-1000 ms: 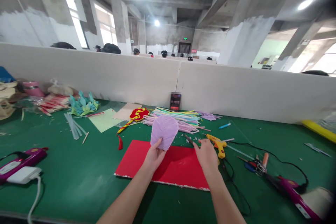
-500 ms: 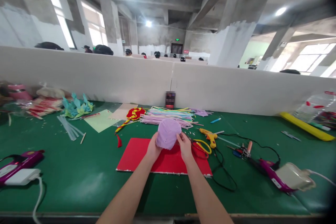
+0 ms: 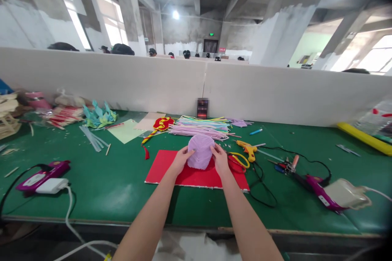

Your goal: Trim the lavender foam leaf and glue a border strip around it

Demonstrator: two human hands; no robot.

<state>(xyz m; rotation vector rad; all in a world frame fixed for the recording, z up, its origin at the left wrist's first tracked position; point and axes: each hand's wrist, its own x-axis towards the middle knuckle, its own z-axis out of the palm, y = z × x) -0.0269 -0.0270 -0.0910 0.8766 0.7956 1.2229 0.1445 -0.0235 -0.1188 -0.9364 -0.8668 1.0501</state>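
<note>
A round lilac piece (image 3: 200, 153), seemingly built from rows of fuzzy pipe cleaner, is held up between my two hands. My left hand (image 3: 180, 160) pinches its left edge, thumb on the near face. On the opposite edge, the fingers of my right hand (image 3: 220, 159) are closed. Below them lies a red board (image 3: 163, 167) with a frayed white front edge. Scissors (image 3: 241, 160) with yellow and red handles rest by my right hand, partly hidden. Just behind the piece is a heap of pastel pipe cleaners (image 3: 199, 127).
A yellow glue gun (image 3: 247, 149) with a black cord lies right of the scissors, near keys (image 3: 288, 167). Purple power strips (image 3: 45, 177) sit at both sides. A red-and-yellow tasselled ornament (image 3: 163, 123) lies behind left. A white partition (image 3: 137, 83) borders the green table (image 3: 107, 187).
The view has tilted down, bringing the table's front edge into sight. Both hands still grip the lilac piece, which is now turned slightly and shows line-like rows across its face.
</note>
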